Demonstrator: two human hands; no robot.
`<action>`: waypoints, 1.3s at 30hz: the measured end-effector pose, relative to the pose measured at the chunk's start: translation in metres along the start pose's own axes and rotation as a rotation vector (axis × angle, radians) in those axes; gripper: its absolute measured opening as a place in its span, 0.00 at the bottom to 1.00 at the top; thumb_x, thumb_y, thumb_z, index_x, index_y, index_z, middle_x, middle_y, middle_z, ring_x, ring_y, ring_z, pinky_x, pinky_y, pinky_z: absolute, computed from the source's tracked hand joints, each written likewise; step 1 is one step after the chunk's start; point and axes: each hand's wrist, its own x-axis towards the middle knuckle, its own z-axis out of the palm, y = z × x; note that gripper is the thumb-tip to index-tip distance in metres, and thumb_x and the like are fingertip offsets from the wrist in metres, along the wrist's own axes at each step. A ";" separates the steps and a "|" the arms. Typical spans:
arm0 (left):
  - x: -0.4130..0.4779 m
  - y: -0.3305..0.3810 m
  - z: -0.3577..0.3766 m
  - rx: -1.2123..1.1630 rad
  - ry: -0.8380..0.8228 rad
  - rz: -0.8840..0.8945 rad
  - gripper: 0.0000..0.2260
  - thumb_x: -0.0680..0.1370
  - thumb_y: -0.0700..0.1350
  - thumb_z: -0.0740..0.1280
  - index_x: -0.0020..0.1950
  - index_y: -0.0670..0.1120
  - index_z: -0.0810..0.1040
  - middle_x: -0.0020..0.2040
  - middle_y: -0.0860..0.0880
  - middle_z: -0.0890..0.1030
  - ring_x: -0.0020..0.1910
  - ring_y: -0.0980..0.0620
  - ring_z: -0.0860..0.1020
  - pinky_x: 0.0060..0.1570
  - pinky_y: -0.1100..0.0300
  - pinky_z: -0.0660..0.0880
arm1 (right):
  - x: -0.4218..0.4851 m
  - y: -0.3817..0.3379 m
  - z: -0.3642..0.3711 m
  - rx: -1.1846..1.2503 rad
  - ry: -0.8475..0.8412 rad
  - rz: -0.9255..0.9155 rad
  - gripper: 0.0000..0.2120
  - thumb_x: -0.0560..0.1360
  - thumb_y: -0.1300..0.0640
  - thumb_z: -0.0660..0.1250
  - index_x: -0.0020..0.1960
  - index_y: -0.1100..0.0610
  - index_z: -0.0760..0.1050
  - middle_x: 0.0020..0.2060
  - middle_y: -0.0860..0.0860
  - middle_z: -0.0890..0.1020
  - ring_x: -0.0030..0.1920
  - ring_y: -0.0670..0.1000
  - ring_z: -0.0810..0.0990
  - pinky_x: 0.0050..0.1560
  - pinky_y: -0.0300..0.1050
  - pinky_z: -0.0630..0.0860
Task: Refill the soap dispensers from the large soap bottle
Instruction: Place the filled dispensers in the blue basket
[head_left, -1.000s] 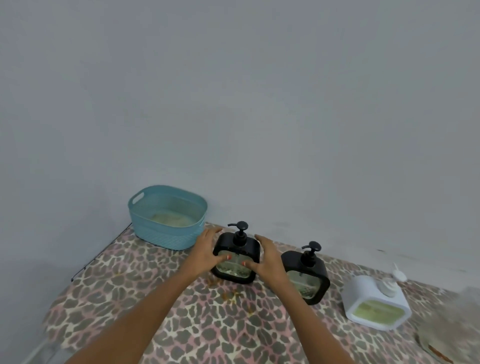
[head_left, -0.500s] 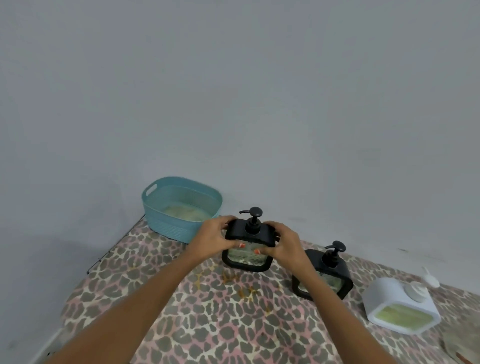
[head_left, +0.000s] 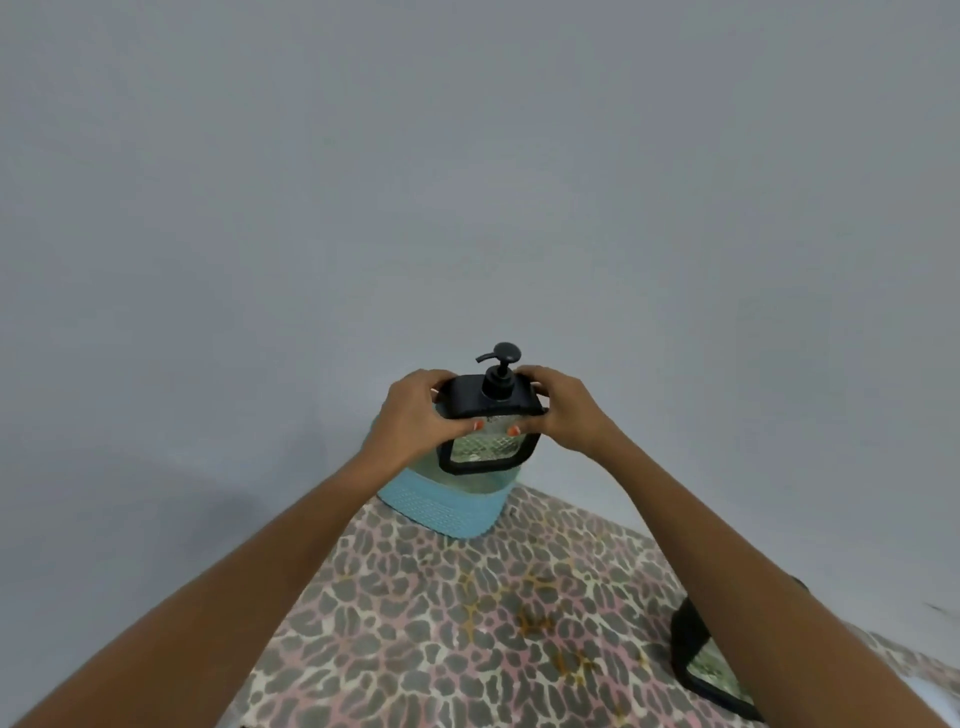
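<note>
Above the far end of the leopard-print table cover (head_left: 441, 623), a black soap dispenser (head_left: 485, 447) is held in the air between both hands, clear of the surface and close to upright. Its pump (head_left: 500, 379) stands on top with the spout pointing toward the left of the view. The left hand (head_left: 415, 421) grips the dispenser's left side: its fingers curl round the back edge and its thumb presses on the front, just at the top of the clear window. The right hand (head_left: 569, 410) mirrors it on the right side, fingers wrapped over the top rear corner and thumb laid on the front. The two thumb tips lie near each other on the window, not touching. Both forearms are bare and reach in from the bottom corners of the view. Behind and below the held dispenser sits a teal basket (head_left: 441, 506) on the table cover, hard against the grey wall (head_left: 467, 182) and partly hidden by the dispenser and the left wrist. The window looks pale and mottled – how much soap is inside cannot be told. At the lower right a second black dispenser (head_left: 701, 660) stands on the cover, mostly hidden behind the right forearm – only its near corner and a strip of window show.
</note>
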 end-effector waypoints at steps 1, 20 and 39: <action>0.004 -0.006 -0.001 0.024 0.019 -0.015 0.22 0.65 0.43 0.76 0.57 0.43 0.77 0.54 0.44 0.79 0.53 0.49 0.76 0.49 0.62 0.68 | 0.012 0.000 0.005 -0.001 -0.014 -0.017 0.32 0.63 0.66 0.76 0.65 0.63 0.69 0.61 0.59 0.75 0.63 0.58 0.73 0.66 0.50 0.68; 0.013 -0.106 0.044 0.180 0.218 -0.357 0.18 0.66 0.48 0.72 0.46 0.43 0.66 0.42 0.48 0.72 0.38 0.49 0.71 0.31 0.59 0.63 | 0.113 0.033 0.127 -0.383 -0.230 -0.100 0.19 0.72 0.70 0.59 0.63 0.61 0.69 0.57 0.61 0.72 0.54 0.61 0.75 0.53 0.52 0.72; 0.007 -0.104 0.047 0.160 0.189 -0.407 0.26 0.69 0.49 0.72 0.60 0.40 0.66 0.60 0.43 0.70 0.55 0.45 0.74 0.44 0.59 0.67 | 0.085 0.044 0.146 -0.137 -0.200 -0.045 0.32 0.75 0.69 0.59 0.74 0.62 0.49 0.75 0.57 0.53 0.74 0.56 0.56 0.70 0.47 0.59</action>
